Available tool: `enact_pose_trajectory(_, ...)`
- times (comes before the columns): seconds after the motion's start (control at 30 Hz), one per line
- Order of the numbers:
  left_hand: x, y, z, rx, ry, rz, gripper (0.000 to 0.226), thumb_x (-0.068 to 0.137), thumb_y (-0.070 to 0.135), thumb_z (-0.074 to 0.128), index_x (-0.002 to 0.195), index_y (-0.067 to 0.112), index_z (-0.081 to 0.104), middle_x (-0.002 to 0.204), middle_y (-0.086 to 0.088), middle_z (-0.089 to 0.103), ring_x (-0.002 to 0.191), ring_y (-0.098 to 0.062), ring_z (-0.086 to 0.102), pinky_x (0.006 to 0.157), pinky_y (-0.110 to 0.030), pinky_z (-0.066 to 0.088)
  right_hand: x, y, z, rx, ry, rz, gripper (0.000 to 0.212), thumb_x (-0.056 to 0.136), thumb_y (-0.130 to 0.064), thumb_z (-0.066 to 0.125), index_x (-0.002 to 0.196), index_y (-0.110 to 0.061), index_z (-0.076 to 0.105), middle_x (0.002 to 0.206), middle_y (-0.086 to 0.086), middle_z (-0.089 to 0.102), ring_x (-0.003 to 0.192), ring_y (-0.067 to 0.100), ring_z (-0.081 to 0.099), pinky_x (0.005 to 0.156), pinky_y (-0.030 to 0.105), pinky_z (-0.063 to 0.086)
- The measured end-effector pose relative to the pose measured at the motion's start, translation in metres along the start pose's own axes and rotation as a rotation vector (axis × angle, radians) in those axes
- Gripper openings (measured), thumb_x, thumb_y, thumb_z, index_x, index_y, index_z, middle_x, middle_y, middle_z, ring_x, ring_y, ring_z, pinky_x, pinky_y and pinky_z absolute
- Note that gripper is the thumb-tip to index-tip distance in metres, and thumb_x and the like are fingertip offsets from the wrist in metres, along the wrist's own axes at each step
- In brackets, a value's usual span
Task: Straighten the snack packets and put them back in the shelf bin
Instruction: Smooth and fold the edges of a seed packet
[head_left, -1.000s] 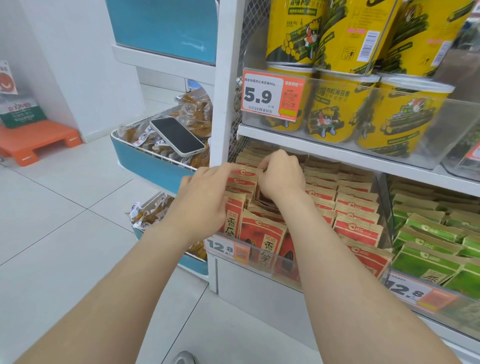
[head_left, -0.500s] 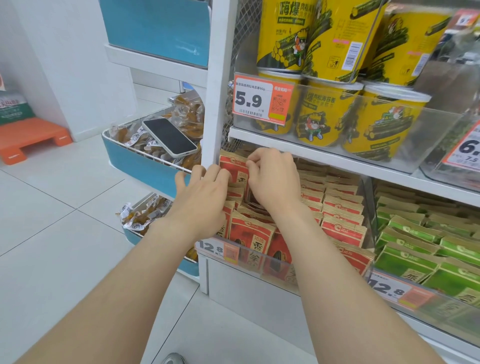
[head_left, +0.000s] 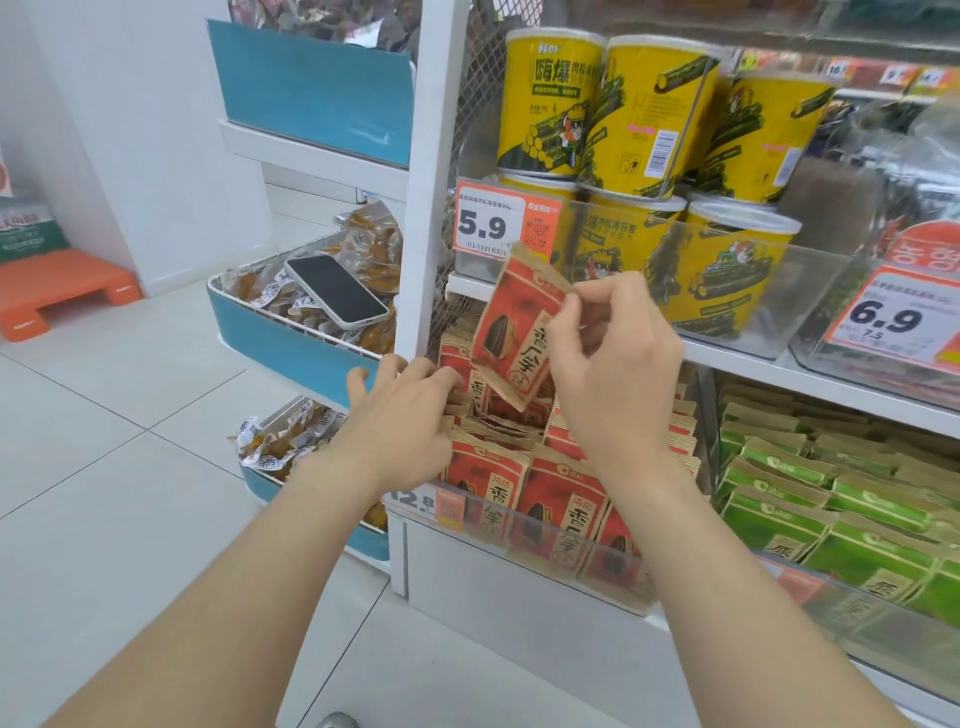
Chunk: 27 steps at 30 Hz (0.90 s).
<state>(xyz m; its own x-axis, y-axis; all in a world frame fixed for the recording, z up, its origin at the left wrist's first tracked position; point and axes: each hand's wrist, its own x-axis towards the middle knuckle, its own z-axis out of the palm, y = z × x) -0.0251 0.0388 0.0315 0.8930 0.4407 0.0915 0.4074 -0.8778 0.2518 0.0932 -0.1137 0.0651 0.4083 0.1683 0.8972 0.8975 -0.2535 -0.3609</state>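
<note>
White floor tiles (head_left: 130, 467) spread wide open to my left, plenty of room there, while the shelf unit crowds the right with its white upright post (head_left: 431, 171) standing just beside my working spot. Up top, yellow tubs (head_left: 639, 114) stack behind a clear front, and a 5.9 price tag (head_left: 506, 223) hangs on that shelf's edge. Below it sits the shelf bin (head_left: 566, 561), clear lip at the front, packed with rows of red packets (head_left: 561, 499) standing on edge; green packets (head_left: 831, 499) fill the next bin over to the right. Over on the left rack, a phone (head_left: 336, 291) lies face up on a blue tray of wrapped snacks. Now my right hand (head_left: 618, 374) is pinching one red snack packet (head_left: 514, 338) by its upper right corner, holding it tilted above the bin's back rows, its top edge overlapping the price tag, its bottom corner near the packets beneath. My left hand (head_left: 400, 421) is not grasping anything, fingers spread and pressing against the left end of the rows, close to the post.
</note>
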Motion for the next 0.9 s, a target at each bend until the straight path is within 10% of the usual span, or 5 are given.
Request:
enact_pose_trajectory(0.3, -0.019, 0.049, -0.018, -0.756, 0.546, -0.076, 0.032, 0.109, 0.019, 0.045, 0.112, 0.026, 0.076, 0.105, 0.014, 0.075, 0.100, -0.003, 0.067, 0.093, -0.039, 0.055, -0.001, -0.021, -0.045, 0.243, 0.118, 0.321, 0.007, 0.111, -0.018, 0.055, 0.116, -0.018, 0.060, 0.084, -0.010, 0.061, 0.072, 0.010, 0.058, 0.065, 0.039, 0.049)
enact_pose_trajectory(0.47, -0.041, 0.099, -0.021, -1.100, 0.410, -0.011, 0.029, 0.115, 0.037, 0.046, 0.113, 0.025, 0.073, 0.100, 0.007, 0.079, 0.092, -0.007, 0.074, 0.082, -0.031, 0.057, -0.010, -0.029, -0.057, 0.384, -0.096, 0.559, 0.009, 0.110, -0.029, 0.061, 0.112, -0.027, 0.069, 0.085, 0.005, 0.074, 0.073, 0.024, 0.069, 0.068, 0.049, 0.057)
enact_pose_trajectory(0.6, -0.049, 0.115, -0.013, -1.396, 0.306, -0.207, 0.018, 0.114, 0.037, 0.052, 0.123, 0.026, 0.062, 0.100, -0.002, 0.082, 0.091, -0.021, 0.080, 0.089, -0.049, 0.064, -0.007, -0.030, -0.080, 0.686, -0.278, 0.943, 0.035, 0.113, -0.037, 0.055, 0.105, -0.014, 0.080, 0.087, 0.005, 0.081, 0.071, 0.014, 0.074, 0.060, 0.027, 0.056)
enact_pose_trajectory(0.73, -0.046, 0.117, -0.009, -1.450, 0.313, -0.247, 0.012, 0.112, 0.031, 0.057, 0.122, 0.027, 0.051, 0.107, -0.014, 0.078, 0.089, -0.031, 0.079, 0.079, -0.049, 0.063, -0.011, -0.024, -0.098, 0.649, -0.527, 0.797, 0.030, 0.114, -0.025, 0.053, 0.111, -0.015, 0.082, 0.095, 0.009, 0.082, 0.077, 0.017, 0.076, 0.059, 0.028, 0.059)
enact_pose_trajectory(0.9, -0.048, 0.126, 0.003, -1.243, 0.274, -0.173, 0.016, 0.108, 0.042, 0.060, 0.099, 0.029, 0.064, 0.084, 0.000, 0.076, 0.075, -0.021, 0.075, 0.075, -0.047, 0.060, -0.024, -0.016, -0.096, 0.449, -0.459, 0.677, 0.024, 0.102, -0.024, 0.062, 0.089, -0.020, 0.082, 0.074, 0.010, 0.077, 0.069, 0.032, 0.072, 0.071, 0.063, 0.062)
